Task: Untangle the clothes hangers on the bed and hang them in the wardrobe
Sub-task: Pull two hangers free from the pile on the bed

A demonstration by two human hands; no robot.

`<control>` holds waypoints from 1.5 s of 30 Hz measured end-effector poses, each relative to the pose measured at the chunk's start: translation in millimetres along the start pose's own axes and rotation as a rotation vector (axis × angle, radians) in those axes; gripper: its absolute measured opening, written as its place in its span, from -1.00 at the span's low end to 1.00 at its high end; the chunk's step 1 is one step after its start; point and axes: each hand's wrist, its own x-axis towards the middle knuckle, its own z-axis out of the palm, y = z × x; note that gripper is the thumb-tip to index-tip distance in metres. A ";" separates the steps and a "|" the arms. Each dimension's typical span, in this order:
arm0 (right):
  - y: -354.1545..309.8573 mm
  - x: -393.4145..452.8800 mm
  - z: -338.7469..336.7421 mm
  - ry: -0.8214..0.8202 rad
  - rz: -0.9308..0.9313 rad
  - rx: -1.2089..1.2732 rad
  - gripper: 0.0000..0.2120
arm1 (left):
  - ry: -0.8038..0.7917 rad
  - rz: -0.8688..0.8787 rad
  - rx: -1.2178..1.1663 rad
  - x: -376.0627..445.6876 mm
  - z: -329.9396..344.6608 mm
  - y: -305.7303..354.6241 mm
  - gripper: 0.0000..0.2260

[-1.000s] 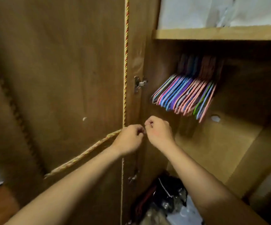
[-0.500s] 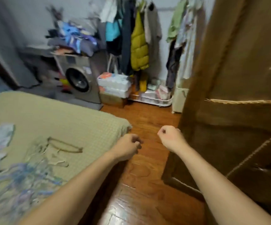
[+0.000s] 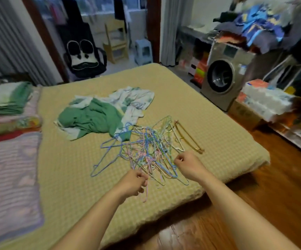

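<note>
A tangled pile of thin wire hangers [image 3: 146, 147] in blue, pink, green and white lies on the yellow bed cover [image 3: 70, 159] near the bed's right edge. Beside the pile, to the right, lies a brown hanger [image 3: 189, 137]. My left hand [image 3: 134, 181] hovers at the near edge of the pile with its fingers curled into a fist. At the pile's right side is my right hand [image 3: 188, 164], also curled. I see no hanger held in either hand. The wardrobe is out of view.
A crumpled green and white cloth [image 3: 99, 114] lies behind the hangers. Folded bedding [image 3: 7, 105] is stacked at the bed's left. A washing machine [image 3: 223, 78] and boxes stand to the right across the wooden floor [image 3: 272, 186]. A black chair [image 3: 83, 55] stands beyond the bed.
My view has swung from the wardrobe, past its door, round to the bed. Both fists now hang over the hanger pile instead of by the wardrobe door.
</note>
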 end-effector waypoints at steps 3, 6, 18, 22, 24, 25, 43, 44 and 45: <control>-20.8 27.1 31.8 -0.046 0.018 -0.025 -0.80 | 0.030 -0.038 -0.024 18.6 -30.3 -24.6 -0.81; -25.4 59.3 59.3 -0.085 0.048 -0.008 -0.79 | 0.032 -0.094 -0.070 40.1 -41.6 -54.1 -0.80; 29.0 228.6 198.2 -0.465 0.093 0.032 -0.77 | 0.235 -0.533 -0.137 133.0 -38.9 -186.2 -0.81; 40.4 275.8 233.0 -0.510 0.055 -0.054 -0.76 | 0.328 -0.597 0.016 174.6 -30.6 -223.0 -0.79; 49.1 298.9 249.1 -0.503 0.030 -0.071 -0.76 | 0.353 -0.581 0.137 211.8 -35.0 -245.1 -0.66; 52.8 306.2 254.7 -0.499 0.019 -0.060 -0.76 | 0.393 -0.544 0.211 231.4 -45.0 -256.4 -0.58; 101.3 283.9 345.6 -0.414 0.295 0.156 -0.84 | 0.405 -0.544 0.599 365.3 -146.3 -330.6 -0.44; 97.5 280.6 347.3 -0.414 0.302 0.151 -0.83 | 0.440 -0.545 0.597 348.5 -142.5 -339.8 -0.51; 94.7 276.7 348.3 -0.423 0.308 0.149 -0.82 | 0.479 -0.559 0.614 329.9 -137.8 -350.6 -0.59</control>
